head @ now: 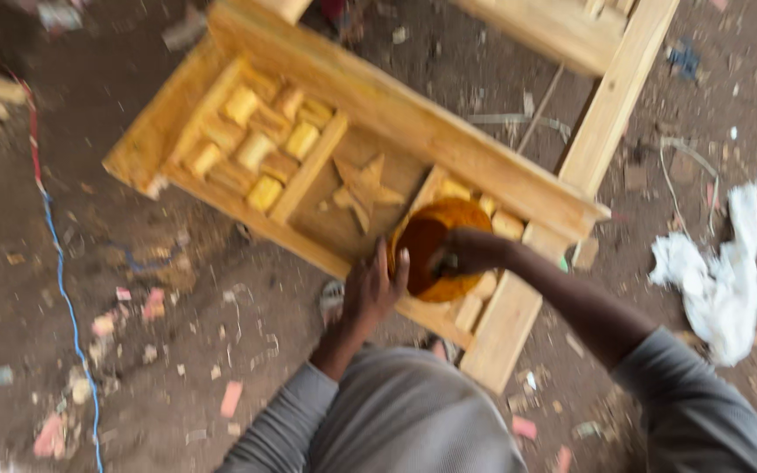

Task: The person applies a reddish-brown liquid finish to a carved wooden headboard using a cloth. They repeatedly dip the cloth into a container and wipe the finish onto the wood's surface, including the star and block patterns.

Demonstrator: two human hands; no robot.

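Note:
A round orange-brown container [431, 238], seen from above, rests on a carved wooden panel [370, 96] lying on the ground. My left hand [372, 287] grips the container's near rim. My right hand [469, 251] reaches into it from the right, fingers closed; what it holds is blurred. The panel has a carved star [363, 190] in its middle field and raised yellow blocks [256, 149] in its left field.
A white rag [716, 280] lies on the dirt at right. A blue cord [67, 302] runs down the left side. More pale wooden frame pieces [611, 105] stand at the top right. Scraps and chips litter the ground.

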